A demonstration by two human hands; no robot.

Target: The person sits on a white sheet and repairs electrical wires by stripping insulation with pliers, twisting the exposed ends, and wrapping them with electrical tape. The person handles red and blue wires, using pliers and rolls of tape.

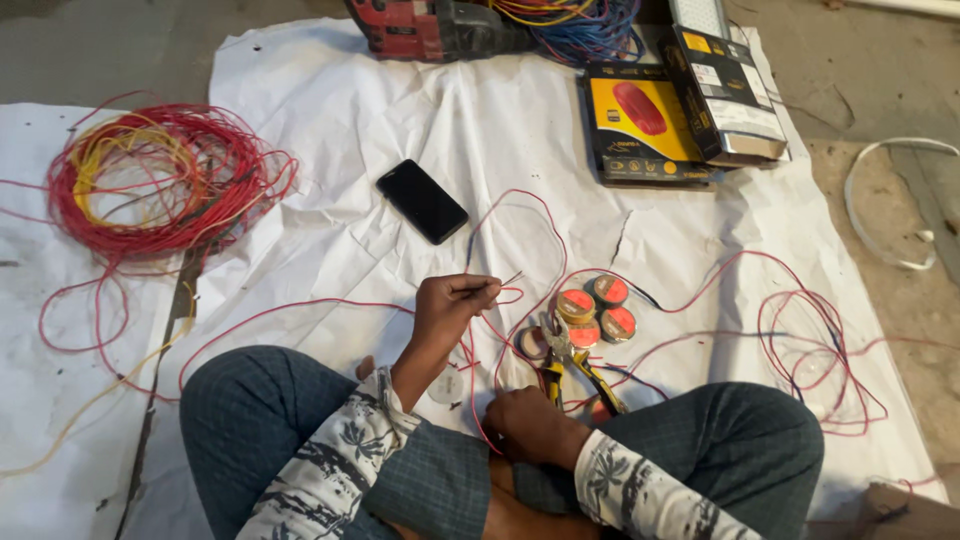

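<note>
Two bare hands work over a crumpled white sheet (480, 130) spread on the floor, between the person's crossed knees. The left hand (450, 305) has its grip pinched around the stripped end of a thin red insulated wire (520, 215), whose bare tip points toward the sheet's right edge; the wire loops away across the middle of the sheet. The right hand (530, 425) rests low near the sheet's near edge, clenched around the handles of yellow-and-black pliers (570, 365), whose metal head lies just beside four small round rolls of tape with orange and red faces (597, 308).

Several risks stand out. Loose red strands cross each other all around the hands, so a pull on the held wire could snag a neighbouring loop and drag the tape rolls or tangle further. The bare strands look fine and could fray or prick a fingertip if pinched harder. The pliers' head sits close to the wire, and a careless squeeze could nick its insulation. A black flat phone (422, 201) lies near the sheet's middle, and the big red-and-yellow wire coil (150, 180) sits at the left edge, both well apart.
</note>
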